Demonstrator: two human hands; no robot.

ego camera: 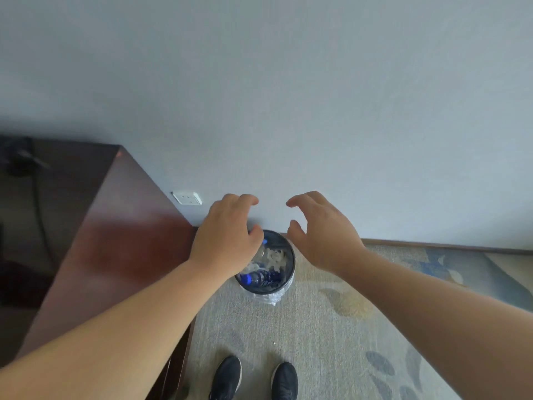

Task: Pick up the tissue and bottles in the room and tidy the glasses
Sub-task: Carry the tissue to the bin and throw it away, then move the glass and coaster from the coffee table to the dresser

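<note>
Both hands over round bin on carpet, against wall. Left hand and right hand empty, fingers loosely curved, palms down, apart from each other. Inside bin: blue-capped bottle lying on its side, crumpled white tissue just behind it. Dark wooden surface stands left of bin. Wall socket above. Black shoes below.

We face a plain, pale blue-grey wall with a white socket set low on it. On our left a dark reddish wooden cabinet stands against the wall. A brown skirting board meets a pale carpet patterned with blue-grey and yellowish leaves.
</note>
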